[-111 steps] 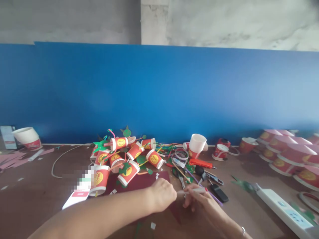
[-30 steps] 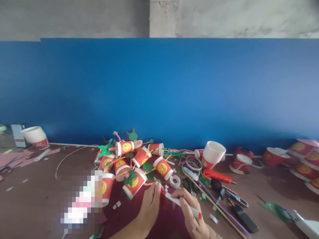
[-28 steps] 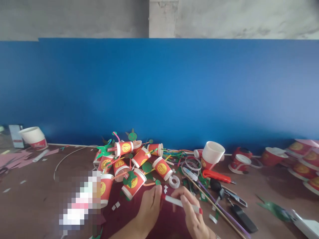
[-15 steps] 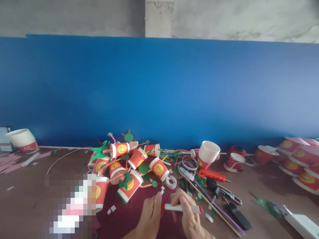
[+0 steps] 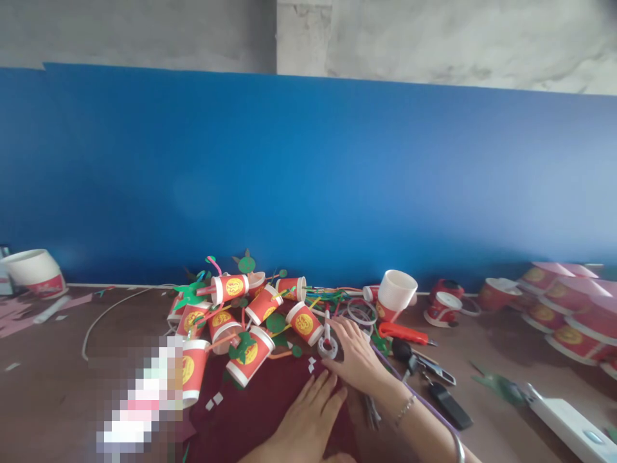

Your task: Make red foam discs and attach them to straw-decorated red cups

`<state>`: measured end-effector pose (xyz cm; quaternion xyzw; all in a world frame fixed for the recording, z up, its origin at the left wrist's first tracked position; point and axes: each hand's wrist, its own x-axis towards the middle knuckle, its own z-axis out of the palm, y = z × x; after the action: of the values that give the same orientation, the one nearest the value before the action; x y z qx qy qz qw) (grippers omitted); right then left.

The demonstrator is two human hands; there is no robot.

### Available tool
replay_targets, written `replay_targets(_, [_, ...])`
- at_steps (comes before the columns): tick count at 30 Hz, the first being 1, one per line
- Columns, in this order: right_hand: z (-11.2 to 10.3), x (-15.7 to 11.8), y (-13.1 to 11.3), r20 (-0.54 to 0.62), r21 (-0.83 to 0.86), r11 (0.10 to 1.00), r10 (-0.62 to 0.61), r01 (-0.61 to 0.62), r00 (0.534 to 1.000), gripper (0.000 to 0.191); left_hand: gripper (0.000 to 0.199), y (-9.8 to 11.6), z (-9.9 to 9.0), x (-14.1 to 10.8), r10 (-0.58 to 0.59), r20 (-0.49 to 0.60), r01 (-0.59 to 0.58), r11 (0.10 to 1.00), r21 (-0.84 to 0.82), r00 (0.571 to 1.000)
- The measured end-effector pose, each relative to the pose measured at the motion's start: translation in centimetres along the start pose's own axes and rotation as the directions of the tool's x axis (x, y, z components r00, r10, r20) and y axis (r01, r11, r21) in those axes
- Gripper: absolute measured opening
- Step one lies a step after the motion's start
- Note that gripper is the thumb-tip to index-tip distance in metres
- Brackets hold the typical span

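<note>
My left hand (image 5: 308,418) rests palm down with its fingers stretched over a dark red sheet (image 5: 270,402). Reaching forward and to the left, my right hand (image 5: 354,354) has its fingers spread and holds nothing I can see. Just left of its fingertips lies a white marker with red ends (image 5: 327,329), its near end over a small roll of tape (image 5: 328,348). Beyond the left hand is a pile of red and white paper cups (image 5: 250,357) with straws and green paper shapes fixed to them. The things beneath my right hand are partly hidden.
A white cup stack (image 5: 396,292), an orange utility knife (image 5: 407,334) and a black key fob (image 5: 450,409) lie on the right. Farther right are red cups with pink tops (image 5: 554,302) and a white glue gun (image 5: 563,418). A blue panel (image 5: 308,180) stands behind.
My right hand has let go of the marker and moved forward; the marker now lies by the tape roll. My left hand has opened from a closed pose and lies flat.
</note>
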<state>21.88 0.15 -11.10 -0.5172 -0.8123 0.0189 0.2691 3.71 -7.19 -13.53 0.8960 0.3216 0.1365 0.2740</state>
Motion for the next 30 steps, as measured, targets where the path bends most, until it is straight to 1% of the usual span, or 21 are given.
replay_targets(2, [-0.3,0.0,-0.1,-0.039,-0.072,0.997,-0.007,0.005,0.999,0.054,0.085,-0.2,0.3,0.0,-0.006,0.050,0.006,1.000,-0.001,0.999])
replay_targets(4, [-1.2,0.1,0.0,-0.086,-0.104,0.994,0.012,-0.021,0.996,0.045,0.085,0.2,0.2,0.0,-0.030,0.081,0.030,1.000,-0.005,0.996])
replay_targets(5, [-1.8,0.2,0.2,-0.068,-0.090,0.996,-0.003,-0.003,0.998,0.039,0.087,0.5,-0.1,0.0,-0.053,0.098,0.054,0.999,-0.007,0.994])
replay_targets(7, [-3.0,0.1,0.7,0.029,-0.048,0.997,-0.061,0.062,0.998,0.022,0.091,1.3,-1.0,-0.1,-0.120,0.118,0.123,0.992,-0.019,0.986])
replay_targets(8, [-3.5,-0.1,1.0,0.089,-0.048,0.994,-0.092,0.096,0.992,0.022,0.094,1.7,-1.5,-0.1,-0.159,0.142,0.166,0.985,-0.039,0.977])
replay_targets(9, [-3.9,-0.3,1.3,0.162,-0.058,0.988,-0.129,0.140,0.978,0.025,0.090,2.1,-2.1,-0.2,-0.185,0.127,0.195,0.978,-0.074,0.975])
replay_targets(11, [-4.2,-0.9,1.9,0.302,-0.098,0.963,-0.212,0.252,0.929,0.029,0.079,2.7,-3.1,-0.3,-0.240,0.028,0.241,0.964,-0.115,0.970])
replay_targets(12, [-4.3,-1.2,2.1,0.355,-0.127,0.942,-0.249,0.310,0.901,0.032,0.074,2.9,-3.5,-0.5,-0.252,-0.033,0.247,0.962,-0.116,0.967])
replay_targets(14, [-4.4,-1.5,2.3,0.420,-0.186,0.891,-0.309,0.414,0.853,0.038,0.060,3.3,-3.9,-0.8,-0.262,-0.104,0.253,0.963,-0.088,0.960])
replay_targets(15, [-4.4,-1.6,2.4,0.437,-0.211,0.867,-0.329,0.451,0.837,0.040,0.054,3.5,-4.0,-1.0,-0.257,-0.113,0.250,0.965,-0.075,0.960])
replay_targets(17, [-4.6,-1.6,2.5,0.463,-0.230,0.833,-0.362,0.504,0.809,0.042,0.047,3.8,-3.9,-1.5,-0.261,-0.106,0.255,0.965,-0.067,0.959])
replay_targets(20, [-4.9,-1.3,3.0,0.473,-0.215,0.804,-0.410,0.554,0.779,0.043,0.054,3.8,-3.6,-2.0,-0.289,-0.095,0.280,0.956,-0.091,0.953])
replay_targets(22, [-4.9,-1.1,3.5,0.482,-0.202,0.780,-0.447,0.592,0.754,0.039,0.060,3.5,-3.4,-2.2,-0.292,-0.097,0.281,0.953,-0.112,0.951])
replay_targets(25, [-4.8,-0.8,4.3,0.517,-0.194,0.750,-0.469,0.632,0.716,0.031,0.059,2.9,-3.1,-2.2,-0.278,-0.125,0.260,0.955,-0.144,0.952])
replay_targets(27, [-4.9,-0.8,4.6,0.538,-0.187,0.752,-0.460,0.632,0.706,0.031,0.055,2.5,-2.8,-2.2,-0.275,-0.158,0.248,0.953,-0.172,0.948])
replay_targets(28, [-5.0,-0.8,4.6,0.536,-0.178,0.767,-0.450,0.616,0.715,0.034,0.052,2.3,-2.6,-2.2,-0.276,-0.171,0.243,0.951,-0.189,0.946])
replay_targets(29, [-5.1,-0.8,4.6,0.519,-0.166,0.795,-0.433,0.584,0.737,0.037,0.050,2.1,-2.4,-2.2,-0.278,-0.182,0.239,0.948,-0.209,0.943])
replay_targets(30, [-5.2,-0.7,4.4,0.488,-0.152,0.835,-0.403,0.530,0.775,0.041,0.048,1.9,-2.2,-2.2,-0.277,-0.190,0.232,0.945,-0.231,0.942])
